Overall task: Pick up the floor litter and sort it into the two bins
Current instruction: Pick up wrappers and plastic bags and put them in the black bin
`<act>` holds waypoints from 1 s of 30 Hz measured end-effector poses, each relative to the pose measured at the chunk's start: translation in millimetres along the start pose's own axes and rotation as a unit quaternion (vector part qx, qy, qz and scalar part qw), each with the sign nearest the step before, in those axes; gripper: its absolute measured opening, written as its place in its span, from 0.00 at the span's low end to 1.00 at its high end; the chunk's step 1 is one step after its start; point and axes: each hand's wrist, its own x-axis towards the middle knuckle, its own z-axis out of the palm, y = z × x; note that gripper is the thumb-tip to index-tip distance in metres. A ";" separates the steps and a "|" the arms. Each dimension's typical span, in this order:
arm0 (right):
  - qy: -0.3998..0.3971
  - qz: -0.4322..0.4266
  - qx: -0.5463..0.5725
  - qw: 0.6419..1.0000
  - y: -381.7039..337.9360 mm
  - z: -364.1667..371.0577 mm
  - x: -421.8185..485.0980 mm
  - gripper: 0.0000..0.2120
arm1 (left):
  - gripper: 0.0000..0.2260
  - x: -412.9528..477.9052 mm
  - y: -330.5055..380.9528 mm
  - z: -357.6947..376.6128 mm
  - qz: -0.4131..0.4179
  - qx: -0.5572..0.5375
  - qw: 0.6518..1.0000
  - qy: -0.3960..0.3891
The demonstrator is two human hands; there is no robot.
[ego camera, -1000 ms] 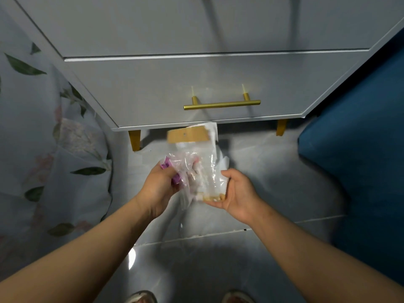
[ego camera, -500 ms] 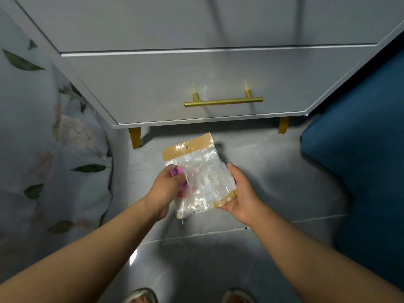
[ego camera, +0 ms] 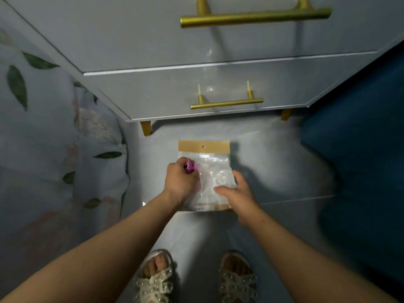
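Note:
A clear plastic packet (ego camera: 209, 169) with a tan card header and a tan strip at its lower edge is held flat in front of me, above the grey tiled floor. My left hand (ego camera: 180, 182) grips its left side and also holds a small purple piece of litter (ego camera: 189, 167) in its curled fingers. On the packet's lower right side my right hand (ego camera: 235, 191) pinches the plastic, thumb on top. No bin is in view.
A white drawer cabinet (ego camera: 218, 88) with gold handles and gold legs stands straight ahead. Floral bedding (ego camera: 54, 149) hangs on the left, and a dark blue surface (ego camera: 360, 149) fills the right. My sandalled feet (ego camera: 194, 278) stand on the tiles below.
The packet has turned from tilted to square and flat between both hands. The view has pulled back and down, so my feet and the upper drawer handle now show.

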 end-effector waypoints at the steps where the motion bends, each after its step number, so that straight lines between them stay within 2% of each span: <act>1: 0.003 0.013 -0.001 1.000 -7.8 -2.6 -14.9 0.21 | 0.09 -13.5 7.0 -3.1 -0.003 0.009 1.000 -0.002; 8: 0.038 0.070 0.002 0.997 -83.1 -17.1 -150.4 0.23 | 0.04 -135.5 88.5 -37.9 -0.008 0.112 0.994 -0.010; 10: 0.054 0.071 0.006 0.996 -108.9 -20.3 -192.6 0.23 | 0.03 -174.9 120.8 -49.3 0.011 0.134 0.991 -0.003; 17: 0.115 0.049 0.089 0.988 -195.9 -30.5 -325.9 0.21 | 0.08 -285.6 219.4 -86.8 0.101 0.223 0.969 -0.032; 24: 0.212 0.032 0.199 0.956 -233.3 -26.2 -444.4 0.22 | 0.02 -373.1 277.2 -111.0 0.211 0.312 0.918 -0.124; 27: 0.255 0.036 0.248 0.934 -224.8 -29.4 -490.8 0.23 | 0.06 -413.3 281.8 -106.9 0.228 0.342 0.895 -0.172; 30: 0.311 0.041 0.301 0.900 -208.1 -36.4 -535.7 0.24 | 0.03 -456.2 277.7 -94.0 0.259 0.368 0.864 -0.225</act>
